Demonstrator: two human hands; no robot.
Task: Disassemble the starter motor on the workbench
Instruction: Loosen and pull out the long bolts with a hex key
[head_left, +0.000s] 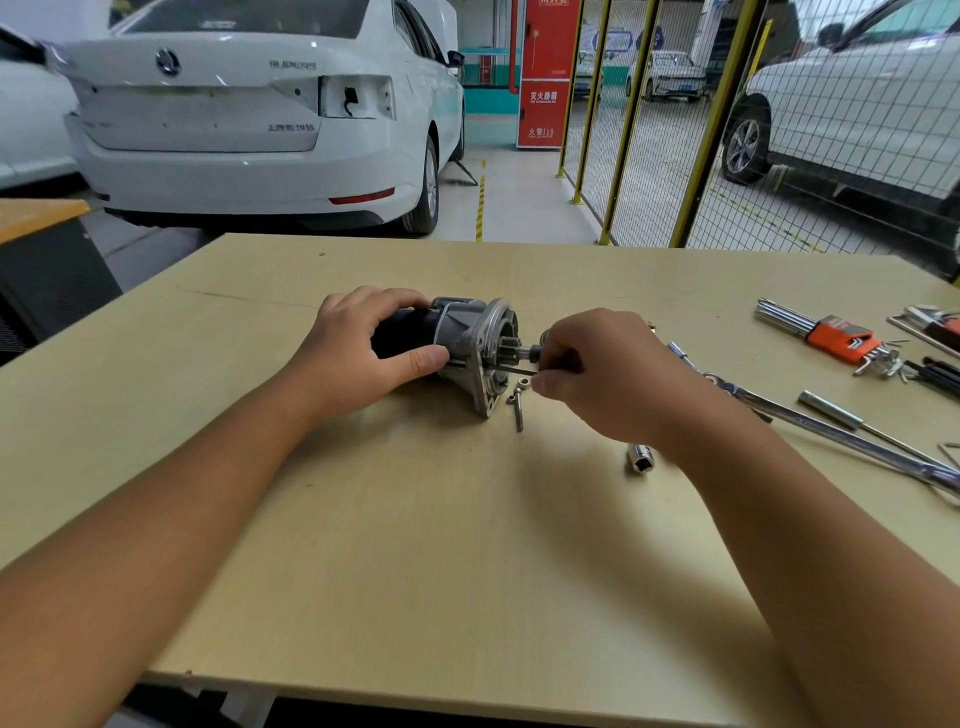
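One starter motor lies on its side near the middle of my workbench, its black body toward my left and its silver flanged nose toward my right, with the small pinion gear sticking out of that end. My left hand wraps the black body, fingers curled over the top and thumb pressed along the near side. My right hand sits just off the nose, its fingers bunched together and pinching one thin dark rod that runs back into the flange; I can't tell how deep it goes.

Just in front of the flange, on the wood, I count two loose pieces: one long bolt lying with its head toward the motor, and one small nut right beside my right thumb. Near my right wrist stands one short chrome socket, square hole facing me.

Farther to my right lies one long chrome ratchet handle reaching to the table's edge, one slim extension bar beside it, and one set of hex keys in an orange holder. More tools at the far right edge are cut off and I can't count them.

Beyond the bench, one white sedan is parked with its tail toward me, and a yellow-framed mesh fence stands to the right.
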